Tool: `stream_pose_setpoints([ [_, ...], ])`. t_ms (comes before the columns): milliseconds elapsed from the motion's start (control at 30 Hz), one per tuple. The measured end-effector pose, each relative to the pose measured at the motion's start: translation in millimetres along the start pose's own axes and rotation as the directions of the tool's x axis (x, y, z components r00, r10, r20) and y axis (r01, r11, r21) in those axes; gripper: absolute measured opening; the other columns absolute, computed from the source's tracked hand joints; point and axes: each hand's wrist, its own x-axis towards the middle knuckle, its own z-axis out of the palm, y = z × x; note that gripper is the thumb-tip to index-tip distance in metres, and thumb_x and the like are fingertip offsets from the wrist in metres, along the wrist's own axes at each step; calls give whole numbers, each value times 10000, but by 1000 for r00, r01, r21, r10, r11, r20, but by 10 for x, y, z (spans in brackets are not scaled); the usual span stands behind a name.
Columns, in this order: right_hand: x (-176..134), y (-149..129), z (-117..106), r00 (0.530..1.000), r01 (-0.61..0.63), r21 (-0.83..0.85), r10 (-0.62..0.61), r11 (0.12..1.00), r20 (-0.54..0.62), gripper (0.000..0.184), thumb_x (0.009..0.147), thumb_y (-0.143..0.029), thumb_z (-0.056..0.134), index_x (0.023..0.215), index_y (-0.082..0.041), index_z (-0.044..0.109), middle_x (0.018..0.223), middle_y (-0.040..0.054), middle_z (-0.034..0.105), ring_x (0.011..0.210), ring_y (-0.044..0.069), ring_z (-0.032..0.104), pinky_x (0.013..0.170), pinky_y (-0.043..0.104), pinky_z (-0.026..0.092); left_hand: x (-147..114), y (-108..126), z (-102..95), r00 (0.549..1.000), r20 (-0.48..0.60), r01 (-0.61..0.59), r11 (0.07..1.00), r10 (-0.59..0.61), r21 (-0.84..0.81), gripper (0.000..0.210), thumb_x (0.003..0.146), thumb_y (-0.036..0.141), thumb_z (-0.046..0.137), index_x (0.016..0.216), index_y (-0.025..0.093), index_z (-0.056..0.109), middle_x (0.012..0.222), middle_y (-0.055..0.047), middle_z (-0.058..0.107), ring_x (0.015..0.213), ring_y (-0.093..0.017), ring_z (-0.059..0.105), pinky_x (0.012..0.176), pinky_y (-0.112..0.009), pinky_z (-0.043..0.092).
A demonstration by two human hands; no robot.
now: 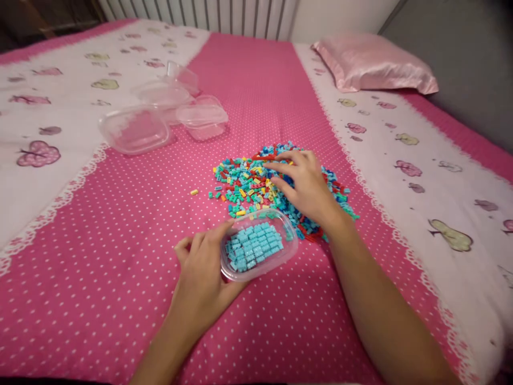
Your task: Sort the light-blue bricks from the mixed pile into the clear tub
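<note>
My left hand (204,267) grips the left side of a clear plastic container (290,254), its thumb along the near edge. Inside the container, light blue building bricks (256,246) lie packed closely in rows. Just beyond it spreads a loose pile of small building bricks (248,182) in blue, green, yellow and red. Over the middle of this pile is my right hand (302,182), palm down with its fingers apart. A long red piece (262,158) lies by its fingertips. No brick shows between the fingers.
Several clear plastic containers (136,131) stand at the back left on the pink dotted bedspread (132,224). One yellow brick (194,192) lies left of the pile. A pink satin pillow (372,64) rests at the back right, near a grey panel (465,69).
</note>
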Motion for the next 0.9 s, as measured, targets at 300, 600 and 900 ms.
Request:
stream_pose_setpoints([
  [300, 184, -122, 261, 995, -93, 21, 94, 995, -24, 155, 947, -211, 646, 983, -211, 797, 1204, 107, 723, 1210, 334, 534, 1063, 530, 365, 33, 16, -3, 1000, -19, 20, 1000, -19, 19, 720, 889, 526, 734, 1465, 280, 380, 1301, -130, 686, 1185, -343, 635, 988, -544, 389],
  [600, 150, -88, 14, 985, -103, 330, 141, 939, -95, 138, 935, -226, 609, 960, -197, 742, 1040, 77, 791, 1002, 226, 689, 976, 395, 493, -6, 75, -48, 998, -24, 58, 994, -56, 94, 726, 897, 551, 713, 1472, 271, 369, 1292, -127, 689, 1144, -350, 606, 987, -546, 368],
  [900, 99, -113, -117, 981, -107, 552, 177, 827, -74, 164, 883, -171, 552, 926, -169, 710, 832, 29, 738, 768, 147, 676, 756, 283, 505, -22, 98, -61, 995, -100, 33, 974, -11, 223, 924, 778, 798, 688, 1473, 254, 416, 1231, -162, 730, 1081, -392, 624, 961, -566, 328],
])
